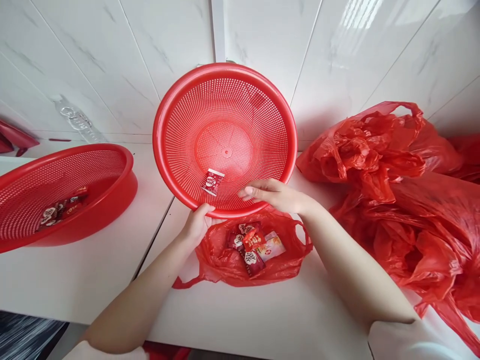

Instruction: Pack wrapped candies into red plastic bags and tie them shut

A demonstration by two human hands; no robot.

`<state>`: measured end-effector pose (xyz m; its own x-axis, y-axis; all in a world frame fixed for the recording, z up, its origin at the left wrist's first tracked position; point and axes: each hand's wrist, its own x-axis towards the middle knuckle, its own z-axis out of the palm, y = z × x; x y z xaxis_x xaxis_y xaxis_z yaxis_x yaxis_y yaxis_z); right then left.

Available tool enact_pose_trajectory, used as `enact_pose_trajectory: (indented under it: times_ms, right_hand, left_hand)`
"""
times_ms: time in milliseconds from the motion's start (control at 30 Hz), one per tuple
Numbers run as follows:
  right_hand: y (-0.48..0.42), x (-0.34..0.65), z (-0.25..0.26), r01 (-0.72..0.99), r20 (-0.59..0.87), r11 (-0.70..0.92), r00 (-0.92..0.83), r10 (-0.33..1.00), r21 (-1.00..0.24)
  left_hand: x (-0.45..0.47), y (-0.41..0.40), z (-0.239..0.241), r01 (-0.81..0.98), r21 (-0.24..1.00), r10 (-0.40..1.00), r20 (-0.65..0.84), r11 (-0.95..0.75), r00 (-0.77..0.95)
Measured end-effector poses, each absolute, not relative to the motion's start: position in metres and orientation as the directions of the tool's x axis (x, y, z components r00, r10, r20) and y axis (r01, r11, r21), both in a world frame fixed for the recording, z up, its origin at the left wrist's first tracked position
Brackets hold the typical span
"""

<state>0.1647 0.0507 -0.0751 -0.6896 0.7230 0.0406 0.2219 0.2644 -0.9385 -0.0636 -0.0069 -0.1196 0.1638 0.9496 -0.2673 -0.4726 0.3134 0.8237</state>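
Red basket (225, 100), rim (225, 214) snug in left fingers (204, 208), right fingers (264, 185) loosely straight inside

Left sleeve (108, 352): off-white, loose, hem near elbow | Right sleeve (405, 341): whitish, hem near elbow | Forearms (348, 255): bare | Left hand (197, 225), right hand (276, 195): bare

grey-veined white wall panels (101, 45) | bright reflection (360, 14) | white tabletop (86, 277) | dark seam (153, 239)
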Motion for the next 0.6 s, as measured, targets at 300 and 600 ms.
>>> enact_pose_trajectory:
  times_ms: [300,600]
  right_hand:
    - [0.066,0.168,-0.105,0.700,0.120,0.616,-0.620,0.775,-0.360]
    - [0.065,0.166,-0.096,0.443,0.128,0.565,-0.698,0.705,-0.696]
  left_hand:
    - [-0.061,-0.012,-0.118,-0.396,0.877,0.962,-0.262,0.273,0.083]
    - [-0.065,-0.011,-0.121,-0.423,0.866,0.964,-0.238,0.267,0.121]
